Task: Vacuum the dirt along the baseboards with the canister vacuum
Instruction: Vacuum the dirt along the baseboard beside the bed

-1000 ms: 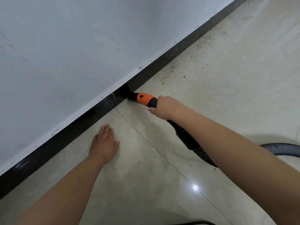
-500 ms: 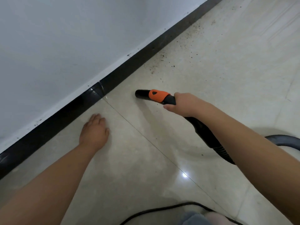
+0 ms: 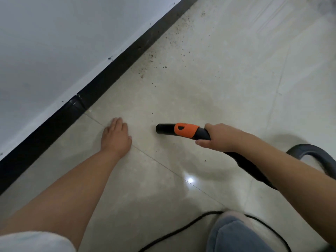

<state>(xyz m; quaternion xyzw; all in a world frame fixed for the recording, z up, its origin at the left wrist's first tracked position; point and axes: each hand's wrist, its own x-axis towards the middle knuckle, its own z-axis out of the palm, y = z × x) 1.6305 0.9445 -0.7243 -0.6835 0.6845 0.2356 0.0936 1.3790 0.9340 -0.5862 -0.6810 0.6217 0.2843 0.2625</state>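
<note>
Head view, looking down at a pale tiled floor that meets a white wall along a black baseboard. The right hand is curled around the black vacuum handle, just behind an orange collar. The round black nozzle in front of that collar points toward the baseboard but is well apart from it, out over the open tile; whether its mouth touches the floor cannot be told. Behind the right hand the black hose passes under the forearm, and a dark loop of it shows further from the baseboard, at the frame edge. The left hand lies flat on the floor with fingers straight, palm down, between the baseboard and the nozzle, across a tile joint. Dark specks of dirt lie scattered beside the baseboard, beyond both hands, with a few stray specks near the nozzle. A black cord runs across the floor near a knee in blue fabric.
</note>
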